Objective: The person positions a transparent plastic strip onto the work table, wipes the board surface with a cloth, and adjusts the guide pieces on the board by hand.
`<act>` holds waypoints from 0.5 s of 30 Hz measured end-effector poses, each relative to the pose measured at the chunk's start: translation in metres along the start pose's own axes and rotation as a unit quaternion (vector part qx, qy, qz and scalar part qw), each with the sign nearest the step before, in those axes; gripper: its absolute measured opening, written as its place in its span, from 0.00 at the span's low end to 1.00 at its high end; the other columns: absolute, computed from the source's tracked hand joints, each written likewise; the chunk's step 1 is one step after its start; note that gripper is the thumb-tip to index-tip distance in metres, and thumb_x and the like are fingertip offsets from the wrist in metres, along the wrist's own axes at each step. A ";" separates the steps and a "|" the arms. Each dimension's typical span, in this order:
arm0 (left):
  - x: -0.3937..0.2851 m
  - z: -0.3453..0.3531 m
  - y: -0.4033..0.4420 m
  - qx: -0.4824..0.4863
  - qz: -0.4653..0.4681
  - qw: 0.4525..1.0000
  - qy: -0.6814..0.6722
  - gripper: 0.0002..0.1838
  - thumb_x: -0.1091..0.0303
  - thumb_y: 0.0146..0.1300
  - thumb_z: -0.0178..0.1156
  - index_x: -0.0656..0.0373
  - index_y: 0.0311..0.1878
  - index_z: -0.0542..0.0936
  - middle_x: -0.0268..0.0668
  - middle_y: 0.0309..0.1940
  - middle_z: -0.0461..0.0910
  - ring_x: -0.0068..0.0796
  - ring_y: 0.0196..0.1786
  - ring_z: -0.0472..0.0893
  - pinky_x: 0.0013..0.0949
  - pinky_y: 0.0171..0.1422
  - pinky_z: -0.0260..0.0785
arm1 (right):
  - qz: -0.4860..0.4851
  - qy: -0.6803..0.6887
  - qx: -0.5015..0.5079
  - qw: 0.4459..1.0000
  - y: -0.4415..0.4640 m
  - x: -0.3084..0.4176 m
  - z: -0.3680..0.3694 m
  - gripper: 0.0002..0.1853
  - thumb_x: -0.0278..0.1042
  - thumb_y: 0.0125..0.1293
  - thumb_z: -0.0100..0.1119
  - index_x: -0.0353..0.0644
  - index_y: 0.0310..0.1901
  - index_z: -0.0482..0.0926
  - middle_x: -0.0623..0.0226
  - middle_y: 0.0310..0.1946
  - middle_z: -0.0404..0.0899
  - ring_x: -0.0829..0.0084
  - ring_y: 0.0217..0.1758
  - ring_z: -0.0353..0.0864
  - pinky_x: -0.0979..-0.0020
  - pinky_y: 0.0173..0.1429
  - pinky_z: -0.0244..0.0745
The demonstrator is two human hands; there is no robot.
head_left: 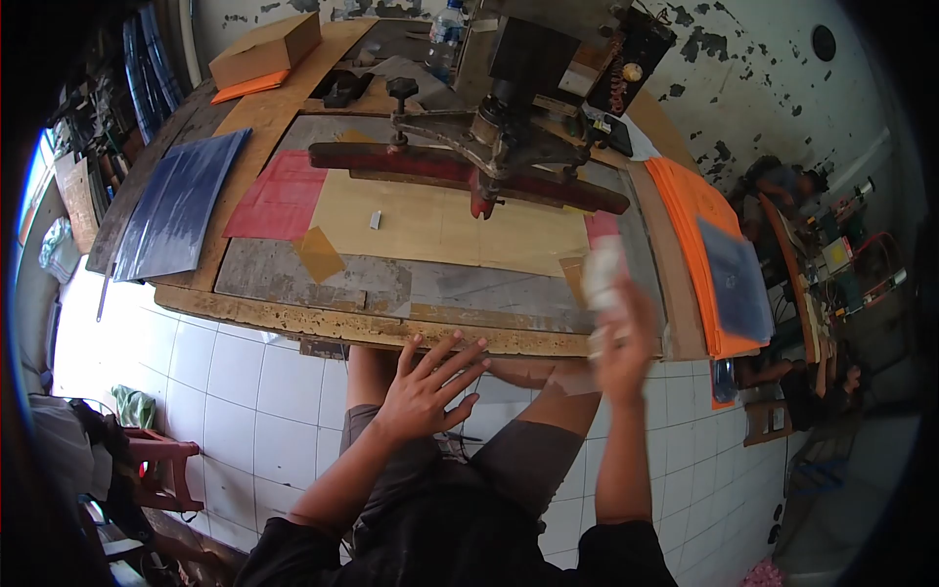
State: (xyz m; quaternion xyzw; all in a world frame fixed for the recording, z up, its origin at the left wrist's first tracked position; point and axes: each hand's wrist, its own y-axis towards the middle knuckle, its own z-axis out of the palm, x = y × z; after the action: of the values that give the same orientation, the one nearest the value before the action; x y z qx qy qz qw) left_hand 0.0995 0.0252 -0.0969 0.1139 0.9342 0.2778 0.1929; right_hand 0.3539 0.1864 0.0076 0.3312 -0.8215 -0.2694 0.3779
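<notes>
My left hand (430,386) is open, with its fingers spread and the tips at the front edge of the worktable (430,333). On the right, my right hand (626,347) is closed around a blurred white object (603,274), whose kind I cannot make out. That hand is above the table's front right part. Beyond both hands lies a pale yellow sheet (440,220) on the grey metal plate (381,279), with a small light piece (376,220) on it. Over the sheet hangs the red bar (391,161) of a press.
Blue plastic sheets (181,205) lie on the left, and an orange stack (690,225) with a blue sheet (734,284) on the right. A cardboard box (264,51) and a water bottle (446,39) stand behind. Another person (782,186) is at the far right.
</notes>
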 end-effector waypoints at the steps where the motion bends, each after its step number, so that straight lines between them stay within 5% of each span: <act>1: 0.001 0.002 0.001 -0.005 0.004 1.000 0.008 0.29 0.54 0.69 0.71 0.39 0.74 0.83 0.25 0.82 0.75 0.35 0.85 0.70 0.59 0.90 0.46 | -0.068 -0.023 0.081 0.994 -0.007 0.027 0.017 0.23 0.28 0.77 0.63 0.46 0.72 0.82 0.54 0.72 0.80 0.49 0.75 0.78 0.47 0.81 0.69; 5: 0.012 0.019 -0.010 -0.023 0.006 1.000 0.004 0.27 0.55 0.70 0.69 0.38 0.73 0.84 0.22 0.82 0.75 0.31 0.84 0.71 0.56 0.89 0.50 | -0.160 -0.023 0.249 0.955 -0.008 0.044 0.069 0.25 0.30 0.77 0.62 0.49 0.74 0.80 0.61 0.74 0.78 0.51 0.79 0.74 0.44 0.84 0.61; 8: 0.008 0.013 -0.003 -0.038 0.008 0.999 0.021 0.26 0.57 0.69 0.69 0.37 0.71 0.85 0.20 0.81 0.76 0.29 0.83 0.72 0.55 0.88 0.54 | -0.060 -0.042 0.219 0.973 0.013 -0.013 0.064 0.24 0.30 0.78 0.62 0.50 0.74 0.80 0.63 0.74 0.78 0.51 0.78 0.73 0.41 0.81 0.63; 13: 0.011 0.023 -0.005 -0.054 0.010 0.998 0.012 0.27 0.57 0.67 0.71 0.37 0.70 0.86 0.20 0.77 0.80 0.31 0.81 0.74 0.55 0.89 0.49 | 0.047 -0.207 0.097 0.972 0.034 -0.071 0.068 0.22 0.29 0.79 0.60 0.45 0.71 0.80 0.52 0.71 0.79 0.46 0.76 0.74 0.41 0.80 0.64; 15: 0.011 0.023 -0.003 -0.060 0.010 0.998 0.009 0.27 0.57 0.66 0.71 0.37 0.69 0.87 0.20 0.78 0.80 0.31 0.81 0.74 0.55 0.88 0.50 | -0.004 -0.115 0.131 0.985 0.029 -0.034 0.084 0.22 0.26 0.77 0.61 0.44 0.71 0.80 0.49 0.69 0.79 0.44 0.74 0.74 0.41 0.79 0.66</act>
State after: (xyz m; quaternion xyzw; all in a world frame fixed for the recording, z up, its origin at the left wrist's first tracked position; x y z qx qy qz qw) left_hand 0.0990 0.0376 -0.1194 0.1091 0.9164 0.3362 0.1876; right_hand 0.2938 0.2459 -0.0349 0.3477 -0.8863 -0.1972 0.2337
